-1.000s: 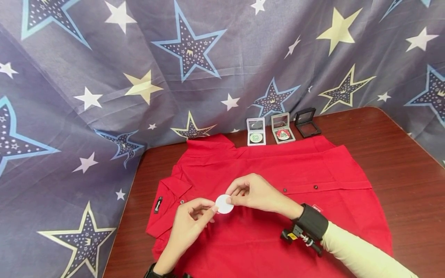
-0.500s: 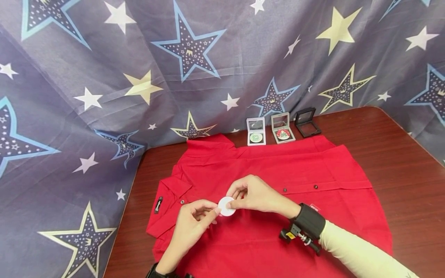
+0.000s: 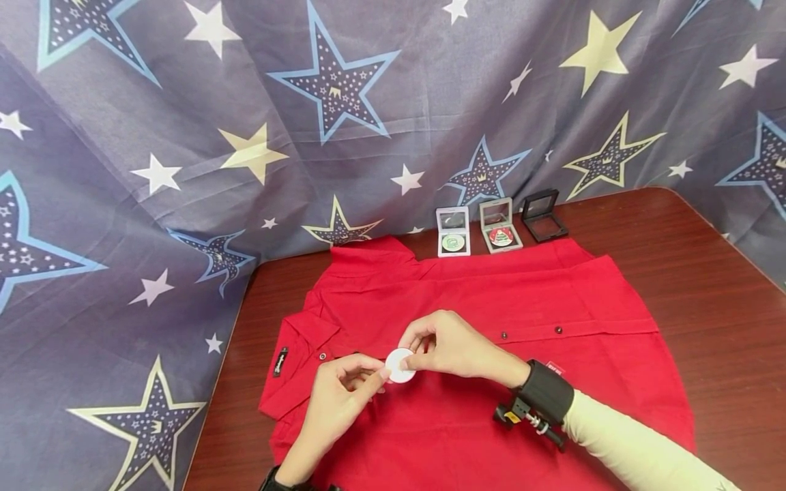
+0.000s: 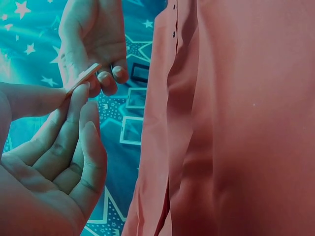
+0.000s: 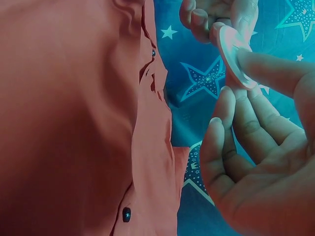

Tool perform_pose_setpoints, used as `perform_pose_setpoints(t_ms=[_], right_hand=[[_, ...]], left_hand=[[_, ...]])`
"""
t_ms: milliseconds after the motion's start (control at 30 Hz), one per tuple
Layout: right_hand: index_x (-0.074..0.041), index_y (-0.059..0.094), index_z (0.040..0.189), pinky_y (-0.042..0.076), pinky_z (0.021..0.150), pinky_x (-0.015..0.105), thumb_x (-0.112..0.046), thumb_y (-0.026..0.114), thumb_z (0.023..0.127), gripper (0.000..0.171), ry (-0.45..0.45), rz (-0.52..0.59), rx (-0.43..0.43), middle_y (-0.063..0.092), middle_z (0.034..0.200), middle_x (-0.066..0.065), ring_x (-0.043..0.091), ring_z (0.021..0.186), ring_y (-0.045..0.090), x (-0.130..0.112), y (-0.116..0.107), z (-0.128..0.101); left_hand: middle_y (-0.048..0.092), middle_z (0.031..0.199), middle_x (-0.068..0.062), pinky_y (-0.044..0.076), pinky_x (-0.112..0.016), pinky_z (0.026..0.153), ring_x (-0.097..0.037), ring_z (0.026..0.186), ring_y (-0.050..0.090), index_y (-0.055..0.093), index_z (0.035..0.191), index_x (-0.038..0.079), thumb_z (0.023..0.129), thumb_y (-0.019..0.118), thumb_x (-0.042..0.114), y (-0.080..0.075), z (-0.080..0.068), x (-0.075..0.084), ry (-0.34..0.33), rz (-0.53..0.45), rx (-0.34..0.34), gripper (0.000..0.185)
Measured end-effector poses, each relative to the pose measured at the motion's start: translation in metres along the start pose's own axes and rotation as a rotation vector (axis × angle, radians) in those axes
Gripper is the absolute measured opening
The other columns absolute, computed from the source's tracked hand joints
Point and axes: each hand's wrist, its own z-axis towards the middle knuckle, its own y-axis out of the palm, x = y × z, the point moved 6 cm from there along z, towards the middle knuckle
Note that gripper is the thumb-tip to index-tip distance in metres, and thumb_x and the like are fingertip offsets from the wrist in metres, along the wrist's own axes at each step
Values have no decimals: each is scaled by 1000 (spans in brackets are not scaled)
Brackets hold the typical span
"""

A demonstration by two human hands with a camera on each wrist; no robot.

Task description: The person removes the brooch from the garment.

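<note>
A small round white disc (image 3: 400,365), flat and thin, sits just below the centre of the head view, held up between two hands above a red short-sleeved button shirt (image 3: 491,300) that lies spread flat over a dark brown wooden table (image 3: 706,286). The left hand (image 3: 340,402) comes in from the lower middle of the frame; its thumb and forefinger pinch the disc's left edge while the other fingers curl loosely beneath. In the left wrist view the disc (image 4: 82,78) shows edge-on in the upper left, caught between that thumb and fingertip. The right hand (image 3: 448,344) reaches in from the lower right, with a black wrist strap (image 3: 546,395) and a cream sleeve (image 3: 638,450) behind it; its thumb and fingers are clamped on the disc's right side. In the right wrist view the disc (image 5: 234,59) fills the upper right corner, with the thumb pressed flat on its face and the fingers curled close below.

Small dark buttons (image 3: 503,335) run along the shirt's placket, to the right of the hands, and a black label (image 3: 280,361) shows at the collar on the left. At the upper middle, past the shirt's far edge, three small square display cases stand open in a row: a white case with a green badge (image 3: 452,235), a grey case with a red badge (image 3: 500,230), and a black case (image 3: 543,217). A blue-grey cloth printed with stars (image 3: 245,136) hangs behind the table and covers the left of the frame.
</note>
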Motion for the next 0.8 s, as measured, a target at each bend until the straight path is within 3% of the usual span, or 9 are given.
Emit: perform_pose_setpoints(t_ms=[267,800], right_hand=[[-26,76,89,53,63,26,-17,86,84,15,5,-9,2,69,75,-14,9,68,62,0,1,0],[-27,76,89,52,62,27,-16,86,84,16,2,26,-9,69,75,-12,13,69,63,1,3,-3]], left_hand=[[73,78,-20,53,-27,51,-37,65,70,78,92,12,89,79,6,0,0,0,-8,7,1,6],[74,80,-17,59,-32,56,-33,64,71,77,93,12,90,79,8,0,-2,1,71,15,3,5]])
